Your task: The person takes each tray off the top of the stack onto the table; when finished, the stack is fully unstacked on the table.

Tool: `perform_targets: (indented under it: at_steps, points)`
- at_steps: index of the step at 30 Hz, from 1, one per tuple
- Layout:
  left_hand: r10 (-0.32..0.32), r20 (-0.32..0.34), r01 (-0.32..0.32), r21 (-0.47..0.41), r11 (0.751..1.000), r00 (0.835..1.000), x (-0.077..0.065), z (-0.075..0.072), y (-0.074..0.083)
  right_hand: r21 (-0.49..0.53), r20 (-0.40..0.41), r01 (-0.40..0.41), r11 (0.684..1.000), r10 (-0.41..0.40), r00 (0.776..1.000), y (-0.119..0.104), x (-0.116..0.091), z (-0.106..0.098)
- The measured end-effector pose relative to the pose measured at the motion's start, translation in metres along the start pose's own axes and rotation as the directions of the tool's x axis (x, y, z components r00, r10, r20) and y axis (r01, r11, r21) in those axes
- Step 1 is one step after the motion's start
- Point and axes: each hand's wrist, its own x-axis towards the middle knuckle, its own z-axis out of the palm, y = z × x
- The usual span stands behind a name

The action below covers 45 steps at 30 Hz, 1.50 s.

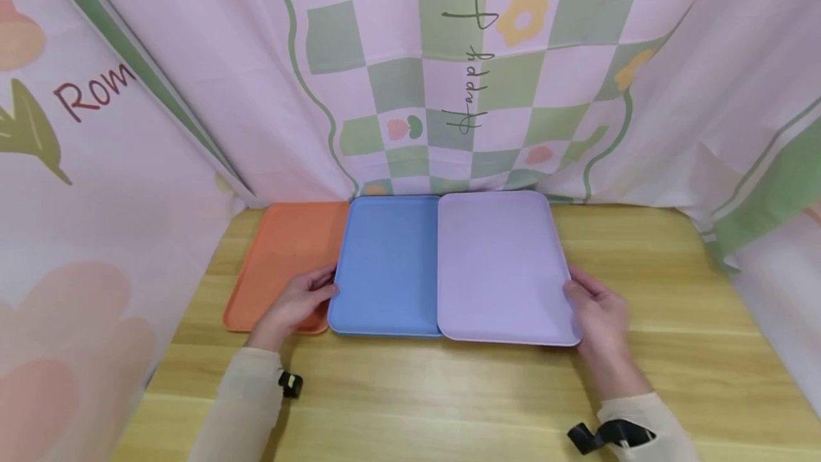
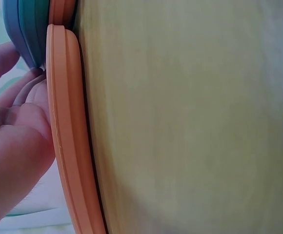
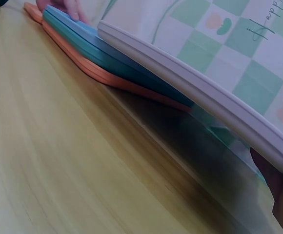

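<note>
In the head view a light purple tray (image 1: 500,269) slants over the right part of a blue tray (image 1: 388,262). My right hand (image 1: 601,312) grips the purple tray's right edge, thumb on top. My left hand (image 1: 300,304) holds the blue tray's left edge, with the thumb over the rim and the fingers low at its side. An orange tray (image 1: 288,248) lies flat under that hand. The right wrist view shows the purple tray raised off the table on its right side. Beneath the blue one are a teal layer (image 3: 100,61) and another orange tray (image 3: 95,73).
The trays stand on a wooden table (image 1: 410,398). A patterned curtain (image 1: 449,84) hangs right behind their far edges, and more cloth (image 1: 115,184) closes off the left side. Black straps (image 1: 612,435) sit on both wrists.
</note>
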Motion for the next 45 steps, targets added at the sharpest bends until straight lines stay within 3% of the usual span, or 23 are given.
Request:
perform_targets:
  at_steps: [15,25,32,38,45]
  points:
    - [-0.004,0.012,0.004,-0.013,1.0,1.0,-0.003,0.005,0.001,0.066,0.026,-0.038,0.997,0.036,0.999,0.0,0.008,-0.034]
    - [-0.001,0.008,0.001,-0.014,1.0,1.0,-0.002,0.005,0.001,-0.012,0.028,-0.035,0.999,0.035,0.999,0.008,0.016,-0.034]
    - [-0.01,0.007,0.01,-0.033,0.999,1.0,-0.001,0.004,0.0,-0.247,0.0,0.048,0.968,-0.049,0.999,0.01,0.023,-0.026]
    - [-0.007,-0.001,0.007,-0.032,0.999,1.0,0.0,0.004,0.0,-0.309,-0.043,0.107,0.945,-0.127,0.991,0.013,0.026,-0.021]
    - [-0.001,-0.003,0.001,-0.016,1.0,1.0,0.0,0.002,0.0,-0.343,-0.1,0.221,0.913,-0.269,0.958,0.017,0.027,-0.014]
